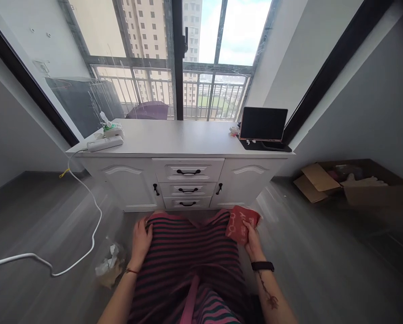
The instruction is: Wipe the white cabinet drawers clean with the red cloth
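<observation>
Indoors, a tall window [201, 58] with a railing outside fills the far wall. A white counter [184, 137] with three drawers [187, 172] and two doors stands against it. Grey floor [35, 216] spreads to both sides, and an open cardboard box [353, 184] sits on it at the right wall. Low in view, a person's striped dress [187, 256] covers the lap, just short of the counter's base.

A dark tablet [264, 123] stands upright at the counter's right end. A white power strip [105, 143] and a pack of wipes [111, 129] lie together at the left end. From there a white cable [86, 202] drops and loops across the floor. A crumpled plastic bag [110, 267] lies on the floor just left of the dress.

The right hand [251, 238], with a black wristband [262, 266] on that arm, has its grip closed around a red cloth [240, 222], which it holds bunched at the dress's right edge, in front of the counter's right door. The left hand [141, 238] lies on the dress's left edge, its grip open and holding nothing.
</observation>
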Action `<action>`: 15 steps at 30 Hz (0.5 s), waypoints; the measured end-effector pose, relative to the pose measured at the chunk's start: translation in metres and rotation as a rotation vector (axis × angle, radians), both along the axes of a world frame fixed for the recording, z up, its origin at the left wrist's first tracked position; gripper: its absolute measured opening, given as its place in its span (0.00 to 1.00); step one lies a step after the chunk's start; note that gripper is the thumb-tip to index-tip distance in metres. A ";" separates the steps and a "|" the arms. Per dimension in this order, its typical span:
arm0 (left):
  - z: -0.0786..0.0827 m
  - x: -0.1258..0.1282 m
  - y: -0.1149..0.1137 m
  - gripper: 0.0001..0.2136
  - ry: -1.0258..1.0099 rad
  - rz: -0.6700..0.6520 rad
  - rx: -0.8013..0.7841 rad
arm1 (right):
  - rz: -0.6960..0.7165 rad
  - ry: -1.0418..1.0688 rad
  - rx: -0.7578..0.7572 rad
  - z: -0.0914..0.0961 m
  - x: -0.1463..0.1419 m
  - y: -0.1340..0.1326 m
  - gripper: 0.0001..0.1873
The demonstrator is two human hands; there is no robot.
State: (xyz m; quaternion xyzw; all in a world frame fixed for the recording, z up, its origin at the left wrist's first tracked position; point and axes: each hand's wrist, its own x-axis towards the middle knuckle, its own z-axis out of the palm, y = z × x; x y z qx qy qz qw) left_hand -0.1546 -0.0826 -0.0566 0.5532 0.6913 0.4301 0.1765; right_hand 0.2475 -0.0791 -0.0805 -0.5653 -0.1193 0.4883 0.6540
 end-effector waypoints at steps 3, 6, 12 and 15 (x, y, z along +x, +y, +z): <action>0.015 0.016 -0.024 0.15 -0.206 0.066 -0.001 | 0.084 0.070 0.030 0.025 -0.012 -0.017 0.19; 0.042 0.059 -0.047 0.18 -0.546 -0.137 -0.050 | 0.256 0.111 0.033 0.054 -0.050 -0.030 0.18; 0.068 0.122 -0.075 0.27 -1.391 -0.342 -0.417 | 0.702 0.048 0.204 0.088 -0.149 -0.045 0.28; 0.068 0.109 -0.072 0.15 -1.470 -0.048 -0.458 | 0.773 -0.011 0.324 0.095 -0.174 -0.048 0.29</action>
